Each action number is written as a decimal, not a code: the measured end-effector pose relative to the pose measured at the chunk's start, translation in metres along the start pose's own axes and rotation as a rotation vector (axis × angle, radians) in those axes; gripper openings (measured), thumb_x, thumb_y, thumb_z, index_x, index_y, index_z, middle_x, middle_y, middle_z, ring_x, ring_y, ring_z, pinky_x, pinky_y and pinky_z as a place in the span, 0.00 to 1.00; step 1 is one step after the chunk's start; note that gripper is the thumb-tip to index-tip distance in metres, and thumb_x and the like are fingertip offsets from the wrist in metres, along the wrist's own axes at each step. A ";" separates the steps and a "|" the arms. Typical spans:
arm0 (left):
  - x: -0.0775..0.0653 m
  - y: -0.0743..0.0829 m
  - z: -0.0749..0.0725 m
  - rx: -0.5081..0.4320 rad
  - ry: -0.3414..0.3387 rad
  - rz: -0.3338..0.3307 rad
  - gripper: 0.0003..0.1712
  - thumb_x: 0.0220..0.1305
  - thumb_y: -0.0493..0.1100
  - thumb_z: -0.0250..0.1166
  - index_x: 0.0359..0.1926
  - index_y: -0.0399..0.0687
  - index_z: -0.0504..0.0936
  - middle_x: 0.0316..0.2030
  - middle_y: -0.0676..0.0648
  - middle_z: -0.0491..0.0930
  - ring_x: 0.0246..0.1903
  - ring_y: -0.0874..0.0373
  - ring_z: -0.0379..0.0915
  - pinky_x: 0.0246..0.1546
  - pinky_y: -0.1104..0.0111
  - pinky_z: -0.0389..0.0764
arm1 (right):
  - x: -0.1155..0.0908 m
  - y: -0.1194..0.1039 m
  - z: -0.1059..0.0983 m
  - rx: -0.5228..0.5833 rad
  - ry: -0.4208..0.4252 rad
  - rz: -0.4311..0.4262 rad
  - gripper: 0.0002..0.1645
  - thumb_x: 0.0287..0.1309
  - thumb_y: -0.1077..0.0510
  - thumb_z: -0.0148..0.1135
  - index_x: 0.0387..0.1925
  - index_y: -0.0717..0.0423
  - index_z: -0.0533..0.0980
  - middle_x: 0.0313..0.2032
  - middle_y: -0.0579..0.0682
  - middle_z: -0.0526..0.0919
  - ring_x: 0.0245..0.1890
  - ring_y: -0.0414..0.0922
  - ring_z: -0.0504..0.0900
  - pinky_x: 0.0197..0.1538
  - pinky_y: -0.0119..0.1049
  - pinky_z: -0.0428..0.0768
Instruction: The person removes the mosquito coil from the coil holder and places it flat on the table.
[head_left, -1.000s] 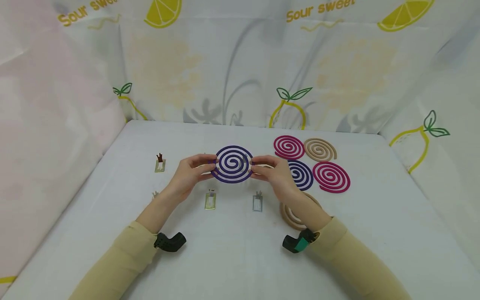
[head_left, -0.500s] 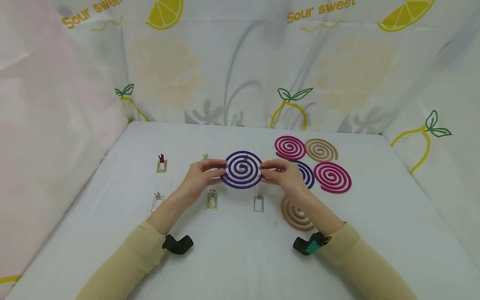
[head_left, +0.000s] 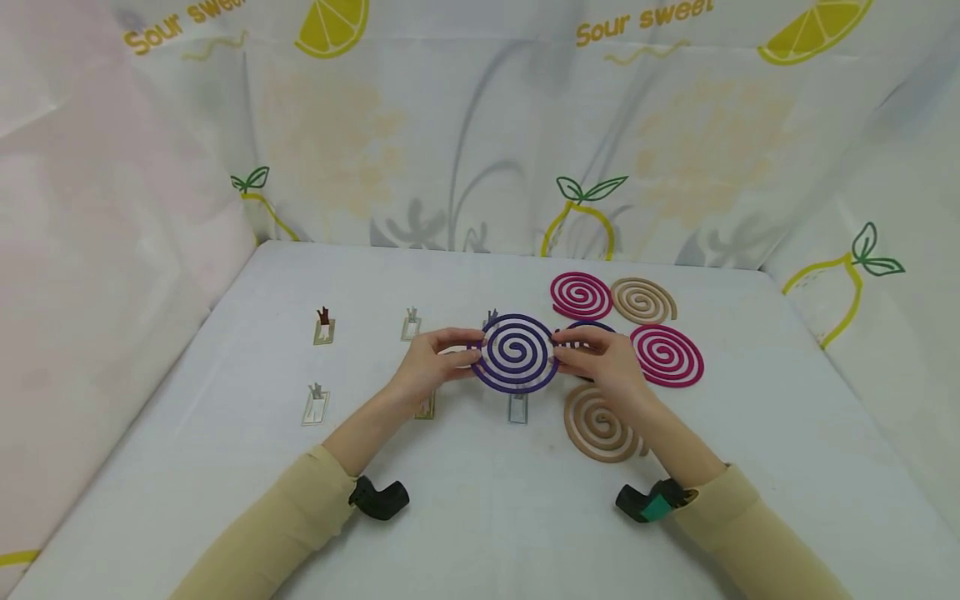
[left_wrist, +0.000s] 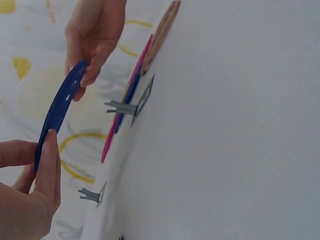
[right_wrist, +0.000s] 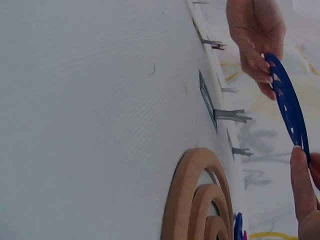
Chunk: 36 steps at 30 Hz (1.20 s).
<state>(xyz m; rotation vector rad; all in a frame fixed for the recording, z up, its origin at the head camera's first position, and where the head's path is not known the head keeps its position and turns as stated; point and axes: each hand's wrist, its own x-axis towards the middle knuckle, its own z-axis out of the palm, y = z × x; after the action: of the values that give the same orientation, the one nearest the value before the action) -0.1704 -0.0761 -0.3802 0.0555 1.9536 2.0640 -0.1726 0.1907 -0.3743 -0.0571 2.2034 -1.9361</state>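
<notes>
Between my hands a dark purple-blue mosquito coil (head_left: 516, 350) is held up above the table, its flat side facing the head camera. My left hand (head_left: 431, 367) pinches its left rim, thumb and fingers on opposite faces. On the opposite rim, my right hand (head_left: 611, 367) pinches it likewise. The left wrist view shows the coil (left_wrist: 60, 105) edge-on, clear of the tabletop. Behind and below it stands a small silver metal coil stand (head_left: 517, 408), its prongs hidden by the coil. Another stand (head_left: 491, 317) shows just past the coil's upper rim.
Several more stands lie leftward, including one with reddish prongs (head_left: 324, 327) and a gold one (head_left: 425, 406) partly behind my left wrist. To the right lie pink coils (head_left: 664, 356), tan coils (head_left: 602, 419) and a purple coil (head_left: 590, 323) mostly covered by my right hand.
Both hands have carried the purple-blue coil rightward and a little nearer the front, keeping their pinch. The stands and the coils on the table stay where they were.
</notes>
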 end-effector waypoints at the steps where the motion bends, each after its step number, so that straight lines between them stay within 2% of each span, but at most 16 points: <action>1: 0.001 -0.001 0.003 -0.002 -0.009 0.002 0.21 0.68 0.30 0.61 0.62 0.33 0.76 0.61 0.36 0.73 0.46 0.57 0.81 0.50 0.66 0.85 | -0.001 0.001 -0.003 -0.006 0.010 0.007 0.22 0.64 0.61 0.66 0.57 0.65 0.77 0.55 0.61 0.80 0.41 0.39 0.87 0.51 0.37 0.85; 5: 0.004 -0.004 0.014 -0.030 -0.027 0.008 0.20 0.68 0.29 0.60 0.60 0.31 0.77 0.60 0.35 0.75 0.45 0.58 0.81 0.50 0.64 0.85 | -0.007 0.003 -0.013 -0.032 0.036 0.021 0.23 0.64 0.59 0.67 0.57 0.67 0.77 0.50 0.54 0.82 0.39 0.38 0.87 0.51 0.38 0.85; 10: 0.004 -0.003 0.028 -0.020 -0.065 0.004 0.19 0.69 0.29 0.59 0.60 0.30 0.77 0.59 0.35 0.75 0.48 0.54 0.80 0.50 0.63 0.85 | -0.015 0.003 -0.027 -0.054 0.045 0.015 0.24 0.64 0.59 0.66 0.57 0.71 0.77 0.45 0.47 0.83 0.37 0.36 0.87 0.50 0.38 0.86; 15: 0.006 -0.004 0.043 0.006 -0.097 0.009 0.19 0.69 0.28 0.58 0.60 0.31 0.77 0.59 0.34 0.76 0.52 0.50 0.80 0.52 0.63 0.84 | -0.022 0.006 -0.045 -0.052 0.020 -0.015 0.21 0.64 0.60 0.65 0.54 0.71 0.78 0.40 0.40 0.85 0.37 0.35 0.87 0.48 0.32 0.86; 21: 0.008 -0.005 0.064 0.057 -0.143 0.043 0.19 0.69 0.30 0.60 0.59 0.32 0.78 0.57 0.35 0.79 0.49 0.51 0.82 0.52 0.65 0.84 | -0.027 0.014 -0.071 -0.014 0.000 -0.060 0.12 0.64 0.61 0.66 0.47 0.60 0.84 0.39 0.40 0.86 0.38 0.35 0.87 0.47 0.29 0.85; 26: 0.007 -0.006 0.083 0.046 -0.180 0.055 0.18 0.69 0.29 0.60 0.59 0.30 0.78 0.56 0.34 0.80 0.48 0.50 0.84 0.50 0.66 0.85 | -0.035 0.022 -0.089 0.029 0.011 -0.067 0.10 0.63 0.62 0.66 0.46 0.55 0.86 0.40 0.40 0.88 0.38 0.35 0.87 0.46 0.29 0.86; 29: 0.009 -0.009 0.095 0.050 -0.178 0.055 0.18 0.68 0.29 0.60 0.58 0.30 0.79 0.54 0.35 0.81 0.45 0.52 0.84 0.48 0.66 0.86 | -0.040 0.025 -0.097 0.049 0.018 -0.059 0.10 0.63 0.63 0.66 0.45 0.52 0.86 0.39 0.40 0.88 0.38 0.35 0.87 0.45 0.29 0.86; 36: 0.012 -0.019 0.122 0.093 -0.170 0.054 0.18 0.66 0.28 0.60 0.57 0.34 0.81 0.50 0.36 0.84 0.44 0.46 0.84 0.45 0.70 0.85 | -0.047 0.031 -0.121 0.038 0.027 -0.052 0.12 0.63 0.65 0.65 0.48 0.54 0.84 0.40 0.40 0.87 0.39 0.35 0.85 0.43 0.28 0.86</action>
<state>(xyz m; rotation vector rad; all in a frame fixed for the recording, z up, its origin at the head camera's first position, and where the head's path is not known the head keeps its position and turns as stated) -0.1506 0.0458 -0.3920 0.2975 1.9618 1.9304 -0.1456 0.3212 -0.3850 -0.0836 2.2027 -2.0169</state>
